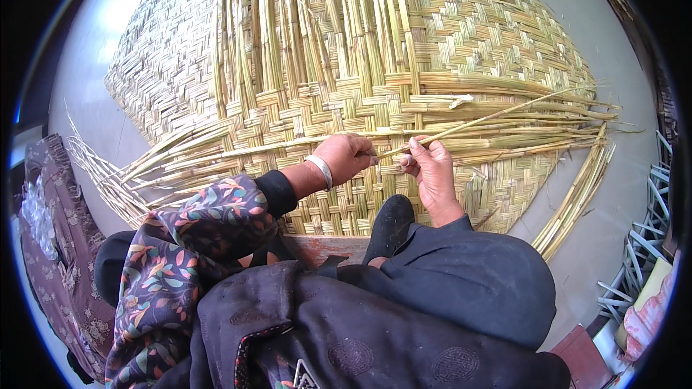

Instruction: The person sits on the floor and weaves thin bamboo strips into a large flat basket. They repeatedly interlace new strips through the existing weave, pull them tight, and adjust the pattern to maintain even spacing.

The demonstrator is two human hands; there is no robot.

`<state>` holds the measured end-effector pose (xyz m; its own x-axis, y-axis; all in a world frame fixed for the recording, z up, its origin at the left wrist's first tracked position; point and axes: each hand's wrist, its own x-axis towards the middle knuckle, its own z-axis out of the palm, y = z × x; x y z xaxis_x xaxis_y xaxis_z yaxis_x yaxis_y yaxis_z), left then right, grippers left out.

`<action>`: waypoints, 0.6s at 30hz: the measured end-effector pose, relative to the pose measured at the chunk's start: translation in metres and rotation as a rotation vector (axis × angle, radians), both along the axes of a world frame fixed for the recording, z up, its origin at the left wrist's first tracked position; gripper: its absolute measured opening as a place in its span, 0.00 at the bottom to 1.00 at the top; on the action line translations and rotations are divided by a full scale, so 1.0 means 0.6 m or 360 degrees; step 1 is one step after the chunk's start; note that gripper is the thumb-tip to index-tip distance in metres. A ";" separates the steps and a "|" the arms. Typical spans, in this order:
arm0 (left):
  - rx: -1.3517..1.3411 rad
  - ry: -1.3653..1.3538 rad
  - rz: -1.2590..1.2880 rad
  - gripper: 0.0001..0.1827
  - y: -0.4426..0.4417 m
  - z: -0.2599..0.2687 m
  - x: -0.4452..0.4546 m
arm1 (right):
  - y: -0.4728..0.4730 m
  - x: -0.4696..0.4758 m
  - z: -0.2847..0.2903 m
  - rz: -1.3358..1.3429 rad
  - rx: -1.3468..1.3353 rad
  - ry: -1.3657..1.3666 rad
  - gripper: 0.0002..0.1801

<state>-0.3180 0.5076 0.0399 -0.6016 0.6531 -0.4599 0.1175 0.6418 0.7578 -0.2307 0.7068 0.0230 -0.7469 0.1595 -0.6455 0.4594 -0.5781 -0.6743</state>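
A single thin reed (486, 119) slants up and to the right across the work. Its near end meets the fingertips of my left hand (346, 161), which bears a pale bangle. Thumb and fingers of my right hand (435, 173) pinch the same reed a short way along. Both hands hover over the woven part of a large reed mat (486, 38), close together. Flattened reed strips (270, 38) run lengthwise away from me, loose over the mat's far part. Crosswise strips (513, 143) pass over and under them, with unwoven ends sticking out right and left.
A dark shoe (389, 227) rests by the mat's near edge, beside a worn reddish board (327, 248). Loose reeds (576, 194) lie on the grey floor at right; thin reed ends (108, 178) splay at left. Patterned cloth (70, 259) and a metal rack (646, 232) flank me.
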 end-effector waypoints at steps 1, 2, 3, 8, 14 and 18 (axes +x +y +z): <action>-0.0019 0.0055 -0.0004 0.10 0.001 0.001 0.002 | -0.001 0.000 -0.002 -0.0002 0.0020 -0.0028 0.07; -0.0042 0.0125 -0.0019 0.10 0.001 0.001 0.002 | -0.002 0.000 -0.003 -0.0004 0.0031 -0.0041 0.07; -0.0032 0.0080 -0.0014 0.10 0.002 0.002 0.002 | -0.003 0.000 -0.004 -0.0026 0.0015 -0.0084 0.07; 0.0032 -0.0635 0.0124 0.10 0.005 -0.006 -0.010 | -0.006 0.002 0.000 -0.0125 -0.0249 -0.0118 0.06; 0.0194 -0.1408 0.0365 0.11 0.001 -0.017 -0.024 | -0.007 0.009 0.003 -0.0060 -0.0486 -0.0038 0.05; 0.0082 -0.1095 0.0139 0.12 0.012 -0.009 -0.030 | -0.005 0.010 -0.002 -0.0064 -0.0379 0.0005 0.05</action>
